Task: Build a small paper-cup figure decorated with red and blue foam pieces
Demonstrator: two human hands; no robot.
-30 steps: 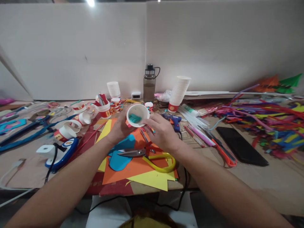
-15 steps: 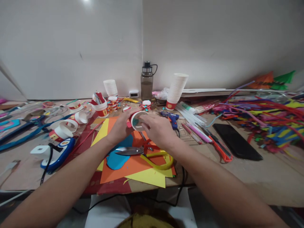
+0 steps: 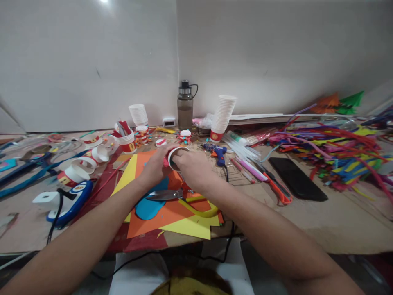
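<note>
My left hand (image 3: pixel 155 167) is wrapped round a small white paper cup (image 3: pixel 173 154), whose mouth tilts toward me. The fingers of my right hand (image 3: pixel 198 169) are bent and reach into the cup's mouth; their tips, and anything they pinch, are hidden inside. Beneath the hands lie scissors with yellow handles (image 3: pixel 201 209), their blades resting on a cut piece of blue paper (image 3: pixel 150 208). Sheets of orange paper (image 3: pixel 139 227) and yellow paper (image 3: pixel 193 228) spread under these.
A blue glue gun (image 3: pixel 220 155) with a cord lies right of my hands. Behind stand a water bottle (image 3: pixel 185 108) and a tall cup stack (image 3: pixel 223 116). A black phone (image 3: pixel 297 178) and a heap of coloured strips (image 3: pixel 346 151) are at right, cut cup pieces (image 3: pixel 73 174) at left.
My right fingers have gone deeper into the paper cup, covering the blue patch that showed inside. My left hand still holds the cup. The whole view has shifted slightly.
</note>
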